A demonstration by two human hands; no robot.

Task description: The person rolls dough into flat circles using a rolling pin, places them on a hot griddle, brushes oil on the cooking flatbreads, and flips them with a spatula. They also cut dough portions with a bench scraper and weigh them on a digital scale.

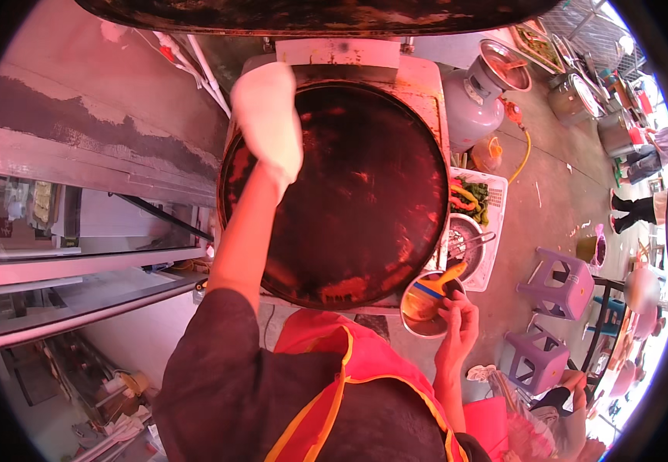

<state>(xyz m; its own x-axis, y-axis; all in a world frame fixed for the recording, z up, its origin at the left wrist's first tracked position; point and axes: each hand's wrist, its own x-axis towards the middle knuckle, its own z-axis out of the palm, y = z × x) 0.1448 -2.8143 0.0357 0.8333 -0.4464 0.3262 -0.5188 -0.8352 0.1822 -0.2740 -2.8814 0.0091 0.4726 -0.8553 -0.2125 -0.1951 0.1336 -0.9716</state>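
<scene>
A large round dark griddle point(357, 196) with browned, shiny patches lies before me. My left hand point(267, 115) is over the griddle's upper left rim, wrapped in a pale cloth or mitt that hides its fingers, so its grip cannot be told. At the lower right, my right hand point(458, 317) has its fingers at the rim of a metal bowl point(429, 330). A brush point(439, 285) with a yellow handle and a blue band rests in that bowl, its bristle end down inside.
A round dark lid or plate point(322, 17) spans the top edge. To the right stand a white basket point(495, 213) with green and red peppers, a metal bowl with tongs point(472, 245) and a gas cylinder point(472, 110). Purple stools point(562, 283) and people are farther right.
</scene>
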